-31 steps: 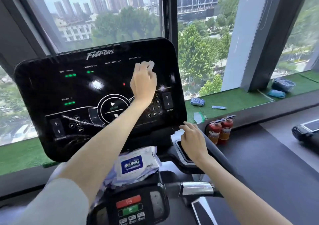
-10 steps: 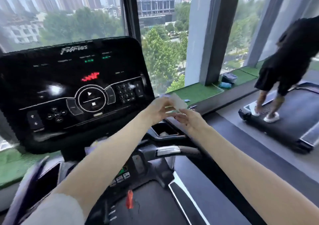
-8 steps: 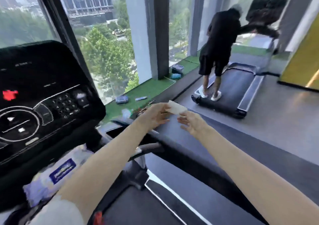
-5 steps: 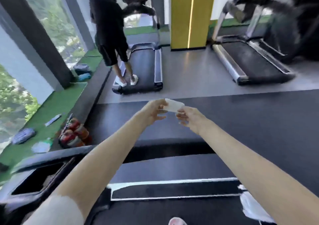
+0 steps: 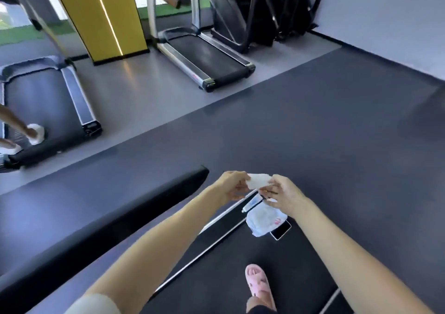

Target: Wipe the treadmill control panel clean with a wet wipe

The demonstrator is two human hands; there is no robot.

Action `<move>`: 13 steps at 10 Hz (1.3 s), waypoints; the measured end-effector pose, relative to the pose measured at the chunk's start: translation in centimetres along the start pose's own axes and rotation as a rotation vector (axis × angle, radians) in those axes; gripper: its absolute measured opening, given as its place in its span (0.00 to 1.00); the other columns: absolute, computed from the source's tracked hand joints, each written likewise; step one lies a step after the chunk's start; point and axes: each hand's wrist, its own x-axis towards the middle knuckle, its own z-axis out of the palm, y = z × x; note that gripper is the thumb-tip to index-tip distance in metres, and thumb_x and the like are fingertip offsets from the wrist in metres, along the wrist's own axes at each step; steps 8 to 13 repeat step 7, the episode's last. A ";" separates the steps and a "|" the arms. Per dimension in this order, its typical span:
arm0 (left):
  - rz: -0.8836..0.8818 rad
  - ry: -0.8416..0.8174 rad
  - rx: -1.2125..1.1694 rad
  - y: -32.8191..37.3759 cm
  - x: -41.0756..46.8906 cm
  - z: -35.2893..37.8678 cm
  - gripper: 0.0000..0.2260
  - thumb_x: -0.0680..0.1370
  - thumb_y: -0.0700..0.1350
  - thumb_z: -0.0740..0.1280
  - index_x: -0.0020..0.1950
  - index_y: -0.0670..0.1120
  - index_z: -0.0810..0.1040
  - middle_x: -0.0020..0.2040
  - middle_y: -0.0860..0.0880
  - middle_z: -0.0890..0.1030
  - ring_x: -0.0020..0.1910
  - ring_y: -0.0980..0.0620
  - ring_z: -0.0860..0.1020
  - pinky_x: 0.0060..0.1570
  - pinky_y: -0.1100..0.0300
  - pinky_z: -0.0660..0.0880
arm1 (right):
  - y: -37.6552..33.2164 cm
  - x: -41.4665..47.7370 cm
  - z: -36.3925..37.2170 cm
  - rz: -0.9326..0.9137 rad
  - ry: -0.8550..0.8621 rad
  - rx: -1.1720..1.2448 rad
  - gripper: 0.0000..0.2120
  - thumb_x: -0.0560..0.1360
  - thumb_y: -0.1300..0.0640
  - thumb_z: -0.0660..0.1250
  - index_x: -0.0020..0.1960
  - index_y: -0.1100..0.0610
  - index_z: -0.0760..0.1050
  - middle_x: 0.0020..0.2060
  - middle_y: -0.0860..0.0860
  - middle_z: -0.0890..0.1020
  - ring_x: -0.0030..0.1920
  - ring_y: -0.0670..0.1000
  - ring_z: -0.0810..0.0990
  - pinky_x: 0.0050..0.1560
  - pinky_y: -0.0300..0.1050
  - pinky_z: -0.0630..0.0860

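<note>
Ok so both hands are on the wipe (image 5: 258, 181). The left hand (image 5: 232, 186) pinches its left end between thumb and curled fingers, and the right hand (image 5: 286, 194) pinches the right end the same way. The wipe is a small white folded piece stretched between them, held in the air straight above a crumpled white bag (image 5: 265, 220) as the camera sees it.

The bag lies on the black belt (image 5: 277, 265). A phone (image 5: 280, 230) sits just right of the bag, screen up, with one end tucked under it. There's some small pale bluish thing touching the bag's top left edge, too blurry to tell what. Nearer the camera than the bag, a foot in a pink slipper (image 5: 260, 287) stands on the same belt. A fat black rail (image 5: 96, 229) runs off to the bag's left.

Well beyond the bag is a silver-framed treadmill (image 5: 204, 56), with a yellow pillar (image 5: 101, 15) to the left of it. Far left of the bag there's another treadmill with somebody's white shoes (image 5: 36, 130) on it.
</note>
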 end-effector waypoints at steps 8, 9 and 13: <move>-0.191 0.215 0.765 -7.3 31.5 17.1 0.14 0.76 0.41 0.65 0.61 0.42 0.74 0.58 0.44 0.78 0.53 0.44 0.78 0.48 0.57 0.74 | 0.4 22.9 -19.8 0.467 0.222 -0.208 0.13 0.75 0.60 0.60 0.59 0.59 0.71 0.47 0.55 0.75 0.43 0.51 0.75 0.49 0.46 0.75; -0.191 0.215 0.765 -7.3 31.5 17.1 0.14 0.76 0.41 0.65 0.61 0.42 0.74 0.58 0.44 0.78 0.53 0.44 0.78 0.48 0.57 0.74 | 0.4 22.9 -19.8 0.467 0.222 -0.208 0.13 0.75 0.60 0.60 0.59 0.59 0.71 0.47 0.55 0.75 0.43 0.51 0.75 0.49 0.46 0.75; -0.191 0.215 0.765 -7.3 31.5 17.1 0.14 0.76 0.41 0.65 0.61 0.42 0.74 0.58 0.44 0.78 0.53 0.44 0.78 0.48 0.57 0.74 | 0.4 22.9 -19.8 0.467 0.222 -0.208 0.13 0.75 0.60 0.60 0.59 0.59 0.71 0.47 0.55 0.75 0.43 0.51 0.75 0.49 0.46 0.75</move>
